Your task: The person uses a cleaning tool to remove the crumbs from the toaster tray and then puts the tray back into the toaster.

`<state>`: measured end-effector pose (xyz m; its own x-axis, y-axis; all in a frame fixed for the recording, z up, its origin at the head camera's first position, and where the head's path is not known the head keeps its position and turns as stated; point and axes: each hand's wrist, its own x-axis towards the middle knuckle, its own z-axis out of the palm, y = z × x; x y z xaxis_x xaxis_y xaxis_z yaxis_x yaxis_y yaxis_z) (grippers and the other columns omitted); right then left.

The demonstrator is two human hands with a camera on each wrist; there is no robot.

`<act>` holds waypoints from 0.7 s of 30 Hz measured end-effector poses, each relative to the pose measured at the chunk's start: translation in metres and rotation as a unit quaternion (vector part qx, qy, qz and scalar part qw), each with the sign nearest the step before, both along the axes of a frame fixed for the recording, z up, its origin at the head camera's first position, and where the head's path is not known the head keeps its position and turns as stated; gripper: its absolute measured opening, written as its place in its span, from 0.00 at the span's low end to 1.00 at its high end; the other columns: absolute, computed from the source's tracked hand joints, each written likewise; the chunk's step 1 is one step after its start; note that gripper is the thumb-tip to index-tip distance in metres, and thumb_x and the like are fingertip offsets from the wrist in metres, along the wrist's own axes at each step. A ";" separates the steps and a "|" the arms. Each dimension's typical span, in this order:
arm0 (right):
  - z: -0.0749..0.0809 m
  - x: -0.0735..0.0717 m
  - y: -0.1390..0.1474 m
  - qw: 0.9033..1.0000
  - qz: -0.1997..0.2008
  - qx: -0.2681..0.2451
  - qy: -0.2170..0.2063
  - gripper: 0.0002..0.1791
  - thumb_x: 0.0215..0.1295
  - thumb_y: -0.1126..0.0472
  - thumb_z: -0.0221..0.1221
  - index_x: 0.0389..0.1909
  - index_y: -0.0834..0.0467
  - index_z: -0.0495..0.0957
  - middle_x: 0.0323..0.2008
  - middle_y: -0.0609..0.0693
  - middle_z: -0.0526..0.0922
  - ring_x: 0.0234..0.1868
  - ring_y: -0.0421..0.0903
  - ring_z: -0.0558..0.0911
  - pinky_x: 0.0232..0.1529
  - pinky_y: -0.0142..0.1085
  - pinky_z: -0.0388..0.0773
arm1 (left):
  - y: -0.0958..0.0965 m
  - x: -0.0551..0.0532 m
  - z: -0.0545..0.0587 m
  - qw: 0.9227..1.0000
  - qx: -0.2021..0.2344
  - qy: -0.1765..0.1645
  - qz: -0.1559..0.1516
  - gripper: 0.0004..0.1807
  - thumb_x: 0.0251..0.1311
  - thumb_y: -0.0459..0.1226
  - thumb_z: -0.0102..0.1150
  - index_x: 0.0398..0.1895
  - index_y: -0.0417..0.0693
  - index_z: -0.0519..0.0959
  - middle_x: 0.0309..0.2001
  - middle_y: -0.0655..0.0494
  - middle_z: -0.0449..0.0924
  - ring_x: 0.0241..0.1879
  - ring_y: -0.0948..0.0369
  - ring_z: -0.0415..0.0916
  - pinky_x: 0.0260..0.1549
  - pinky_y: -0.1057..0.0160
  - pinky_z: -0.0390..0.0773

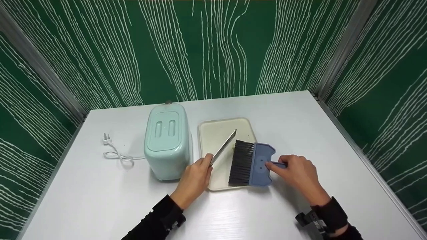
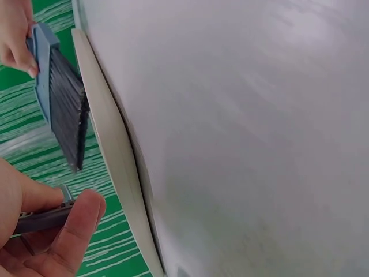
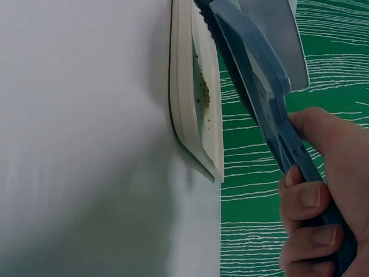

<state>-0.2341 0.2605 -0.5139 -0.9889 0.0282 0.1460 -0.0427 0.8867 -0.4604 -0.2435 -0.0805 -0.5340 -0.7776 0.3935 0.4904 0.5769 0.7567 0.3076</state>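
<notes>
Right hand point(image 3: 349, 167); specks point(image 3: 205, 95) (head view: fainter)

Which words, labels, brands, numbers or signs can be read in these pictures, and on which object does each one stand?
None: no readable text shows in any view.
The blue brush bears only a mark with two dots, no letters.
The mint-green appliance shows no label on its visible sides.
Any print on the right wrist camera is too small to read.

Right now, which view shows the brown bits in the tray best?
The right wrist view: the brown bits form a clear cluster inside the tray. The head view shows them as small specks by the brush; the left wrist view shows none, just the tray's side.
</notes>
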 end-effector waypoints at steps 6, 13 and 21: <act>0.003 0.001 -0.004 1.000 0.009 -0.002 0.028 0.27 0.64 0.33 0.70 0.19 0.48 0.76 0.15 0.40 0.66 0.20 0.43 0.68 0.22 0.34 0.57 | -0.001 -0.001 -0.002 1.000 0.015 -0.002 -0.006 0.17 0.69 0.29 0.67 0.56 0.44 0.73 0.33 0.49 0.85 0.31 0.49 0.89 0.26 0.54 0.88; 0.002 -0.001 -0.004 0.999 -0.006 0.000 0.036 0.28 0.66 0.32 0.68 0.20 0.49 0.77 0.15 0.41 0.65 0.20 0.43 0.67 0.22 0.35 0.56 | 0.000 0.001 0.000 1.000 0.014 -0.003 -0.018 0.16 0.71 0.30 0.66 0.56 0.45 0.73 0.32 0.50 0.84 0.31 0.51 0.89 0.26 0.57 0.88; 0.000 -0.001 0.000 1.000 -0.003 0.011 -0.005 0.27 0.65 0.32 0.68 0.21 0.49 0.77 0.15 0.41 0.65 0.21 0.43 0.68 0.21 0.35 0.57 | 0.000 0.001 0.001 1.000 0.013 -0.007 -0.018 0.15 0.71 0.31 0.66 0.55 0.46 0.74 0.32 0.51 0.84 0.30 0.51 0.89 0.25 0.59 0.88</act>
<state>-0.2350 0.2602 -0.5144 -0.9900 0.0306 0.1378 -0.0337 0.8967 -0.4413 -0.2429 -0.0808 -0.5331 -0.7701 0.4082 0.4901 0.5991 0.7267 0.3361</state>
